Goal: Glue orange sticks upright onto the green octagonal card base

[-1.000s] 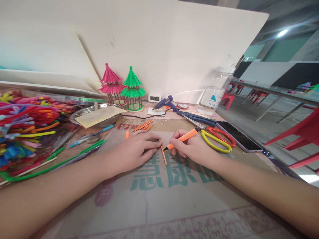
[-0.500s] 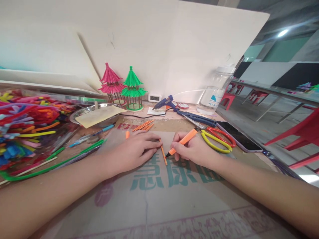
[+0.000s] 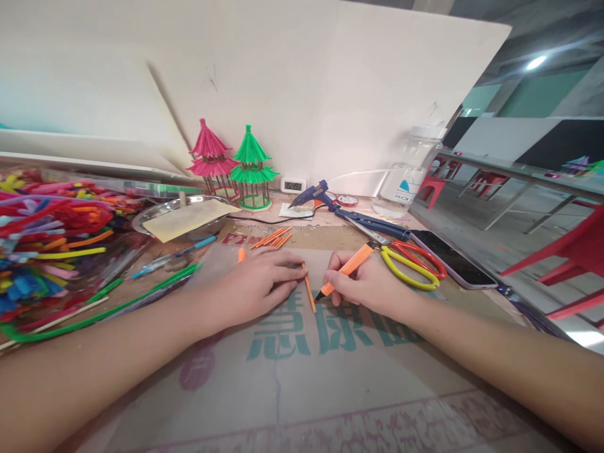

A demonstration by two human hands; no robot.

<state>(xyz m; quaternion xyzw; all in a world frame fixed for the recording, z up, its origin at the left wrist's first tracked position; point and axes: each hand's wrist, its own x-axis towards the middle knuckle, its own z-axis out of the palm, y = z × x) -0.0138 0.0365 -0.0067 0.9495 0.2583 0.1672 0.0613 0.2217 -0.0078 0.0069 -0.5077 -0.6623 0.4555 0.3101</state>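
Head view: your left hand [image 3: 257, 277] holds an orange stick [image 3: 309, 292] by its far end on the sheet [image 3: 226, 396]; your right hand [image 3: 361, 280] grasps a marker [image 3: 357, 260]. Likely light and stiff, it wants gentle pressure there.

The highlighter [image 3: 356, 259] is orange with a black front end, and the thin stick [image 3: 309, 290] is orange too. The left pagoda [image 3: 211, 165] has pink roofs, the right pagoda [image 3: 251, 173] green ones. The scissors [image 3: 401, 245] have yellow and red handles; the glue gun [image 3: 311, 192] is dark blue.
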